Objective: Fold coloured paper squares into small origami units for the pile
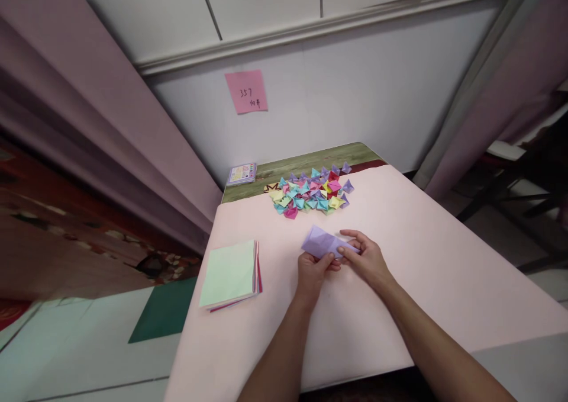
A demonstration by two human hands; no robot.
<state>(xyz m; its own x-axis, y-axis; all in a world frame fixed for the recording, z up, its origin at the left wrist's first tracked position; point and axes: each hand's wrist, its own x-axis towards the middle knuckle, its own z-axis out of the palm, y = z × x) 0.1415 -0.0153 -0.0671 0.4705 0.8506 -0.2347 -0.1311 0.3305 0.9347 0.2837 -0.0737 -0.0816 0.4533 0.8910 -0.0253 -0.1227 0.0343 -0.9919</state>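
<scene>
A folded sheet of purple paper is held between both hands above the pink tabletop. My left hand pinches its lower edge, with the thumb on top and the fingers beneath. At the paper's right end, my right hand grips it with the thumb pressed on the surface; the index finger stretches out beyond the paper. Past the hands lies a cluster of small folded paper pieces in purple, blue, yellow, pink and red. To the left of my left hand is a stack of square paper, pale green on top.
The pink-covered table stands against a white wall, with a green wood-patterned strip at its back. A small pack of printed cards lies at the back left corner. A pink handwritten note hangs on the wall. Curtains flank the table.
</scene>
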